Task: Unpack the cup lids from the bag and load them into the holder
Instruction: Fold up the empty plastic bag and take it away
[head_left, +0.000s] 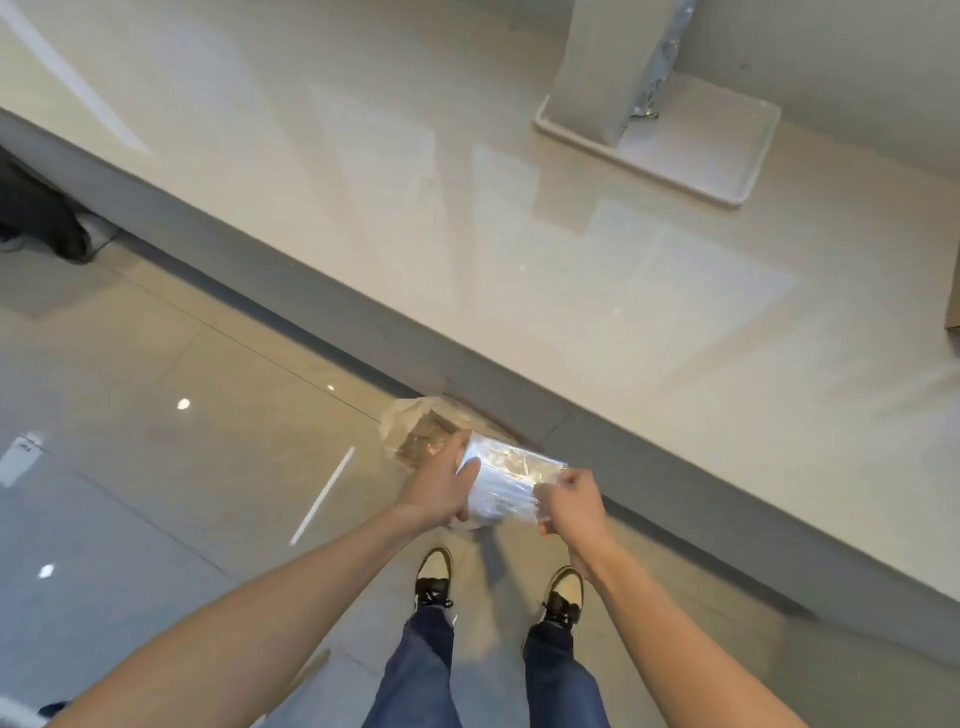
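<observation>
While both hands work at 6 o'clock, one clear bag (506, 480) of stacked lids (498, 493) hangs between them, above the floor (156, 415), short of the counter (467, 208) edge. Left hand (441, 493) wraps the bag's 9 o'clock end, fingers curled around it. Right hand (574, 501) is closed, pinching the plastic at the 3 o'clock end. Lid count unreadable. One white holder (670, 135) stands on the counter at 1 o'clock, well apart.
</observation>
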